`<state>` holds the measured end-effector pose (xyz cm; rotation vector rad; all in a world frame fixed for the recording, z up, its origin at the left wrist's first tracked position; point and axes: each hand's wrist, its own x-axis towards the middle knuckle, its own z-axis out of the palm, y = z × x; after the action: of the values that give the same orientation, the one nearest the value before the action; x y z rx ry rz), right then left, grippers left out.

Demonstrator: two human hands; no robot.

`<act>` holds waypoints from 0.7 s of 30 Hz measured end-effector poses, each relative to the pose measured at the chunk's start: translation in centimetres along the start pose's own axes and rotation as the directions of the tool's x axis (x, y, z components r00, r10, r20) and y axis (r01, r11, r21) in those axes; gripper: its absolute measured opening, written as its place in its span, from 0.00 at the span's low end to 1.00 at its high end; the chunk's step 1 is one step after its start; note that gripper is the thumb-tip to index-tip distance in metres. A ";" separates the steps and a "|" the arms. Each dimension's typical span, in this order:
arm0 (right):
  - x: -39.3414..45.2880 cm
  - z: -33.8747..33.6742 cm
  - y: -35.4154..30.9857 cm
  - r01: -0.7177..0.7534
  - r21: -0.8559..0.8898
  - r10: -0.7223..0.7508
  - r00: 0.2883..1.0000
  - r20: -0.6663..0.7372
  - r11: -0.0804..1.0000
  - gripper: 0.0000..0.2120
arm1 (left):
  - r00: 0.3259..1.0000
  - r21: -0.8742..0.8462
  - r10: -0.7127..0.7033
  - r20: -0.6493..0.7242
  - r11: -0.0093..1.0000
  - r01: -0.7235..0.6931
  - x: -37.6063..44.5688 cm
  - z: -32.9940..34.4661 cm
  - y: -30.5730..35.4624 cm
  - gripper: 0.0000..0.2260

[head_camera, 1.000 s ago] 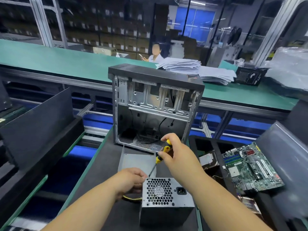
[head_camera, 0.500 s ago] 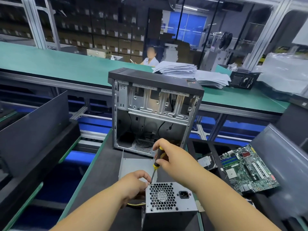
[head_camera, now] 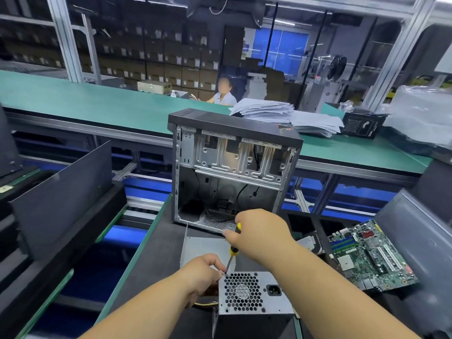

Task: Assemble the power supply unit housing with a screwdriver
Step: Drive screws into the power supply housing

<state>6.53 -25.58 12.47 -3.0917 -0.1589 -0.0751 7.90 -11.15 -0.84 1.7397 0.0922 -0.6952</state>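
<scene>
Change since earlier frame: right hand (head_camera: 259, 234) is lowering the screwdriver (head_camera: 232, 250); its tip, previously clear of the unit, is now meeting the top-left corner of the fan face.
Task item location: power supply unit (head_camera: 252, 297) is standing on the dark work mat (head_camera: 151, 265), directly in front of the person, fan grille facing up.
Right hand: is closing around the yellow-and-black handle, holding the shaft steeply tilted so the tip is bearing down on the corner fixing point.
Left hand (head_camera: 203, 272): is pinching at the same corner with fingertips together, apparently steadying a screw under the tip; the screw itself is too small to confirm.
Reason for hold: judged as starting a screw, one hand is guiding while the other is driving.
Behind the unit: a loose grey metal panel (head_camera: 203, 248) is lying flat, and beyond it an open computer case (head_camera: 232, 167) is standing upright.
Right side: a bare motherboard (head_camera: 369, 260) is resting in a tray, well apart.
Obstruction: yellow cables (head_camera: 205, 303) are protruding beside the unit under the left wrist; nothing is blocking the screwdriver.
</scene>
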 end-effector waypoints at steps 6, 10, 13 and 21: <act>-0.3 -0.4 0.3 0.027 0.272 -0.041 0.998 0.046 0.962 0.06 | 1.000 0.000 0.023 -0.020 1.000 -0.023 0.2 0.3 -0.2 0.11; -0.3 -1.4 0.9 0.131 0.266 -0.158 0.984 0.083 0.955 0.06 | 1.000 -0.010 0.010 -0.029 1.000 -0.010 0.1 0.4 -0.1 0.11; -0.2 -2.3 1.2 0.176 0.269 -0.224 0.962 0.158 0.947 0.15 | 1.000 -0.001 0.009 -0.029 1.000 -0.009 0.0 0.4 0.1 0.11; -0.6 -1.3 0.9 0.166 -0.009 -0.164 0.984 0.072 0.986 0.13 | 0.996 -0.123 -0.067 0.056 0.990 0.073 -0.5 0.3 0.8 0.11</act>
<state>5.98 -26.60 13.65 -3.0914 -0.4193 0.0280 7.70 -11.55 0.05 1.6041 0.1586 -0.7699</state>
